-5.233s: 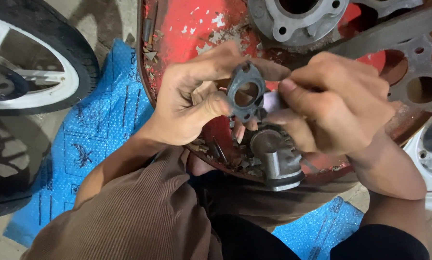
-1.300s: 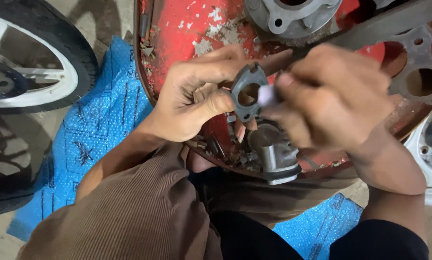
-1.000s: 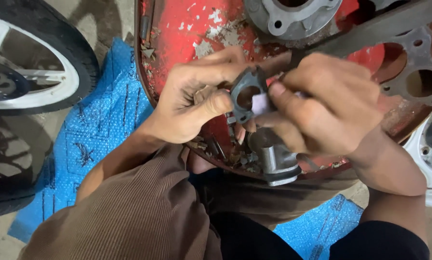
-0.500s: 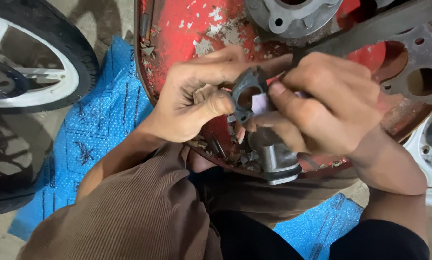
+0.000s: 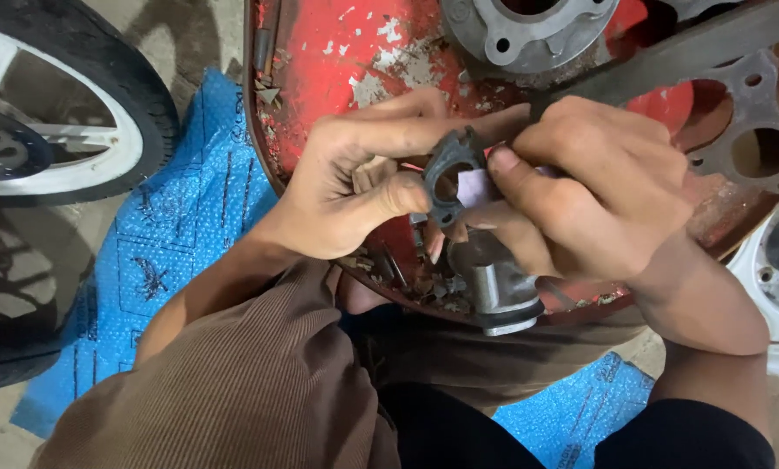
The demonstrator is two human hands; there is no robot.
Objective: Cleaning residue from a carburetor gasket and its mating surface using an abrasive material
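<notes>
We see only part of the dark flange piece (image 5: 448,178); both hands cover its edges. The pale scrap (image 5: 474,187) under the right hand (image 5: 593,204) is mostly hidden. The wheel (image 5: 55,104) at far left runs off frame.

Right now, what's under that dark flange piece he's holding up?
Below the dark flange stands a grey metal cylinder among loose scraps in the red metal pan. The right hand covers whatever lies further right.

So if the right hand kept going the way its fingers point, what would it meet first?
The right hand points leftward; its fingertips already touch the dark metal flange, with a small pale scrap between. Straight beyond is the left hand gripping that flange, though depth is unclear.
</notes>
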